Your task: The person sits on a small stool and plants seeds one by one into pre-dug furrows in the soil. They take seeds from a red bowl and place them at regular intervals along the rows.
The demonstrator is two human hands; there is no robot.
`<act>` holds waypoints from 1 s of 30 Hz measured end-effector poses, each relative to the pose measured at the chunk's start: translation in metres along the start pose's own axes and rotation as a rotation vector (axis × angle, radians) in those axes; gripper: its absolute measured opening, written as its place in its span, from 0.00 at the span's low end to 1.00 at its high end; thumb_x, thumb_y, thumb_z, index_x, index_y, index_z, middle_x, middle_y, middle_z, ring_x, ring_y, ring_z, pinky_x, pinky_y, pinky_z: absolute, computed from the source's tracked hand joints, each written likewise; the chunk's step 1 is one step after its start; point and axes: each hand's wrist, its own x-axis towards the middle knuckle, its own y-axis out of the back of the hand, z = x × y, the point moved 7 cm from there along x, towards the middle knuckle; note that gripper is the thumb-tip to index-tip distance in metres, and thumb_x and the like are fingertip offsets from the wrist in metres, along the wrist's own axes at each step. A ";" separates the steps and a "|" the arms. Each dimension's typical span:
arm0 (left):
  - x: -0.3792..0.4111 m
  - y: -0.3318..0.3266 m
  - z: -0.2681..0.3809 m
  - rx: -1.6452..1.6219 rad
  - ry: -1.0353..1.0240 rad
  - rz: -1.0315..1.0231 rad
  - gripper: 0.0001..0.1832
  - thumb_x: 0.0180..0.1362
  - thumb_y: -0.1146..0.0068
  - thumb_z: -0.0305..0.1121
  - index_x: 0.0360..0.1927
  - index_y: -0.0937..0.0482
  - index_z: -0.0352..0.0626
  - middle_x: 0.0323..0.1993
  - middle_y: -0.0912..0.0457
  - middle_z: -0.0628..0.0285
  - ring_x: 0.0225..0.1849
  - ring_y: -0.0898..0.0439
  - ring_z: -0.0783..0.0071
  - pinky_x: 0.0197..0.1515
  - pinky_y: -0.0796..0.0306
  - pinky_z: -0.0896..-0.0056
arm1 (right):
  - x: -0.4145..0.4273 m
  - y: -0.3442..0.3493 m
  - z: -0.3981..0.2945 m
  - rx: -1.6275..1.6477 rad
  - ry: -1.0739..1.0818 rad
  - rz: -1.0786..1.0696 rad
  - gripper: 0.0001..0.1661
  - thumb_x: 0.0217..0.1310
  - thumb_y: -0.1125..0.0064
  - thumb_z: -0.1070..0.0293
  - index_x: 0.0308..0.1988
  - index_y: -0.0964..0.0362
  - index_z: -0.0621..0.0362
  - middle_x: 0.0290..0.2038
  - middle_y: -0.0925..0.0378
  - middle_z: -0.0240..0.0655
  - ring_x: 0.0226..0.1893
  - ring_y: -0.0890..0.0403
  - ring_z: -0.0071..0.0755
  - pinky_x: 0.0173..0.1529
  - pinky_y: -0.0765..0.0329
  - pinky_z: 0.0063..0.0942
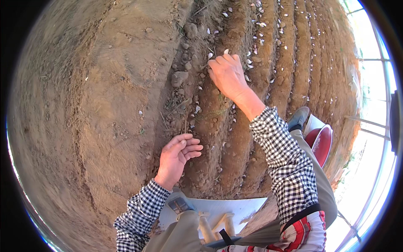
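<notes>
My right hand (227, 75) reaches over a furrow in the brown soil, its fingers bent down and their tips hidden. A pale garlic clove (226, 51) shows just past the knuckles; whether the fingers touch it I cannot tell. Beside the index finger lies another garlic clove (210, 55). Nearer to me, my left hand (178, 155) hovers above the soil with its palm turned sideways, fingers loosely spread and nothing seen in them. Ahead of it, a few garlic cloves (197, 109) lie in the same furrow. Several more garlic cloves (249, 61) line the furrow to the right.
Parallel soil ridges (285, 78) run away on the right, cloves between them. Stones such as a large clod (179, 78) edge the bare soil (126, 78) at left. A red basin (321, 146) stands by my shoe (298, 118). A white board (248, 208) lies below me.
</notes>
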 end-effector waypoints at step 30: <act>-0.002 -0.001 -0.014 0.040 0.065 -0.012 0.15 0.72 0.58 0.30 0.57 0.27 0.33 0.48 0.18 0.48 0.47 0.16 0.56 0.51 0.20 0.58 | 0.020 0.009 0.067 -0.135 -0.140 0.020 0.09 0.56 0.36 0.66 0.38 0.15 0.41 0.32 0.19 0.23 0.41 0.25 0.33 0.47 0.34 0.38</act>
